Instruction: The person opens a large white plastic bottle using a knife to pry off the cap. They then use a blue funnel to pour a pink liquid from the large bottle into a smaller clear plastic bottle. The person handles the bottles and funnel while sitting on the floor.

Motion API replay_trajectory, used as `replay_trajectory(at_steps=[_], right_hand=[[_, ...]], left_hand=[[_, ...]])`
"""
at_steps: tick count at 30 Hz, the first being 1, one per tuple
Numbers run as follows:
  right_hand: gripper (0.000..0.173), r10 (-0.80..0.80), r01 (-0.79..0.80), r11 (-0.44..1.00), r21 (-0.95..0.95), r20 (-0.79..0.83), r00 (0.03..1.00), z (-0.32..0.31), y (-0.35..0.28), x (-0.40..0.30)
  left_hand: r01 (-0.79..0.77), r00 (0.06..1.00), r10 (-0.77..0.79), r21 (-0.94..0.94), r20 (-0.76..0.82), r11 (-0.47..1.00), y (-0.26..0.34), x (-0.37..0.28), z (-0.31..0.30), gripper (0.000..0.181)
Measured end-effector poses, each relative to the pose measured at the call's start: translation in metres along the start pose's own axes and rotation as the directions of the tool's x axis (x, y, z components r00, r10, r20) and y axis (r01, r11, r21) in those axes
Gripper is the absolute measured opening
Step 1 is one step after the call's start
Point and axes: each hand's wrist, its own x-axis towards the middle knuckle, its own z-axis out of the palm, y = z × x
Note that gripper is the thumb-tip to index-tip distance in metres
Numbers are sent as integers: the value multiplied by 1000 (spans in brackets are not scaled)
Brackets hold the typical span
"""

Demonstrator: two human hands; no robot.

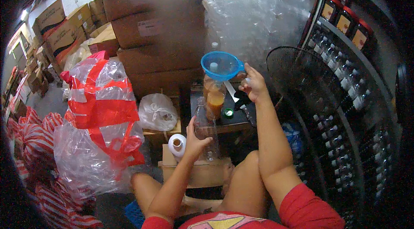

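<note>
My right hand [254, 83] grips the handle of a blue plastic funnel [221, 64], which is over a bottle partly filled with orange-brown liquid [215, 102]. Whether the funnel's spout sits in that bottle's neck, I cannot tell. With my left hand [196, 141] I hold a clear, empty-looking bottle [207, 132] upright above a cardboard box. Another bottle with a white cap stands behind the funnel. Near the filled bottle, a green cap [228, 112] lies on the small black-topped table [237, 120], beside a white and black object that I cannot identify.
A white cone-shaped roll [177, 146] stands by the cardboard box [194, 175]. Plastic bags with red tape [103, 109] fill the left. Large cartons [155, 28] are stacked ahead. At the right are a fan [300, 73] and shelves of small bottles [339, 70].
</note>
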Motion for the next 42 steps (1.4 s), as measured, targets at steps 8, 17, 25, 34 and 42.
replay_trajectory(at_steps=[8, 17, 25, 34, 42], right_hand=[[26, -71, 67, 992, 106, 36, 997, 12, 7, 4], [30, 45, -27, 863, 504, -22, 999, -5, 5, 6], [36, 101, -80, 748, 658, 6, 995, -21, 12, 13], [36, 40, -196, 705, 682, 238, 970, -17, 0, 1], [33, 21, -185, 805, 564, 285, 958, -4, -6, -12]], left_hand=[[22, 1000, -23, 94, 2, 995, 6, 19, 4, 93], [-63, 997, 67, 138, -25, 988, 9, 41, 14, 93], [-158, 985, 171, 272, -25, 949, 5, 54, 12, 95], [-132, 990, 140, 212, -25, 968, 1, 55, 12, 95], [-185, 982, 187, 103, -6, 977, 10, 54, 12, 94]])
